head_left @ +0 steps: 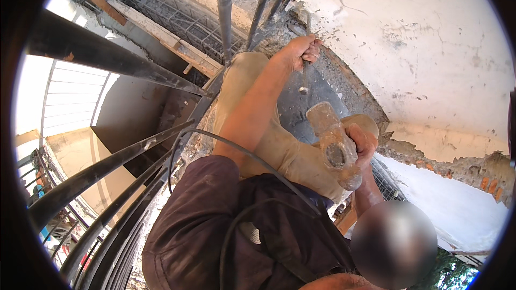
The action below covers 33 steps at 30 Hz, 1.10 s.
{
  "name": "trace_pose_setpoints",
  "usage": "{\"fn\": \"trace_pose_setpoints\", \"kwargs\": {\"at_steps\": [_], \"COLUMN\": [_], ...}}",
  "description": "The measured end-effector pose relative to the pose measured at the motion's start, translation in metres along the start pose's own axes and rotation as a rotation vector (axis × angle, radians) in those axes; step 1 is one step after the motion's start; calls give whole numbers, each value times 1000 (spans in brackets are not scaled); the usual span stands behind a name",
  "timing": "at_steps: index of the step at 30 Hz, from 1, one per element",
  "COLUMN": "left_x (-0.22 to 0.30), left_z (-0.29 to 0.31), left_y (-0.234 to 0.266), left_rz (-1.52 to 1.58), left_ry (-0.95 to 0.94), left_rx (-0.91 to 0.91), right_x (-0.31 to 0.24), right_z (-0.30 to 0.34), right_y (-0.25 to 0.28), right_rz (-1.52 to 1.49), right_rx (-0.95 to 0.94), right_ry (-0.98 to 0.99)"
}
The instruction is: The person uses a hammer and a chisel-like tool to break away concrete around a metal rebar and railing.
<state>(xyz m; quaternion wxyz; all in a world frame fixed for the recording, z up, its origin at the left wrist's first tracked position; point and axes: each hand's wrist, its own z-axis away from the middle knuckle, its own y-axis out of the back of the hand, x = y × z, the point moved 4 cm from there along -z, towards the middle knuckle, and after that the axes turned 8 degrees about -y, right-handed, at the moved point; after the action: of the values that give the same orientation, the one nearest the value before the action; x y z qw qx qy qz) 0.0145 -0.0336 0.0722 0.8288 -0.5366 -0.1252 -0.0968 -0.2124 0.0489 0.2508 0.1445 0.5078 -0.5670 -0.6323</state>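
Note:
My left hand is closed around a metal chisel. The chisel's blunt end points back toward me, and its far end reaches broken concrete at the foot of the wall. In my right hand is a heavy hammer, its head worn and coated with dust. The hammer head is apart from the chisel, nearer to my body. Most of the hammer's handle is hidden by its head and my fingers.
Black metal bars stand close on my left. Beyond them lie a rebar cage and wooden boards over a drop. A cracked white wall rises on the right. A black cable loops across my arm and lap.

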Motion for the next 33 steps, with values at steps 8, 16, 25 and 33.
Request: {"fn": "trace_pose_setpoints", "kwargs": {"at_steps": [8,16,25,33], "left_x": [10,14,22,12], "left_z": [6,-5,-19,-23], "left_y": [6,7,4,0], "left_rz": [-38,43,254,181], "left_ry": [-2,19,41,-4], "left_rx": [-53,-108,-150,-117], "right_x": [-7,11,18,-21], "right_z": [-30,-36,-44,-10], "right_y": [-11,-6,-11,-2], "right_rz": [192,347,367,162], "right_rx": [-151,-136,-85,-31], "right_ry": [109,110,90,261]}}
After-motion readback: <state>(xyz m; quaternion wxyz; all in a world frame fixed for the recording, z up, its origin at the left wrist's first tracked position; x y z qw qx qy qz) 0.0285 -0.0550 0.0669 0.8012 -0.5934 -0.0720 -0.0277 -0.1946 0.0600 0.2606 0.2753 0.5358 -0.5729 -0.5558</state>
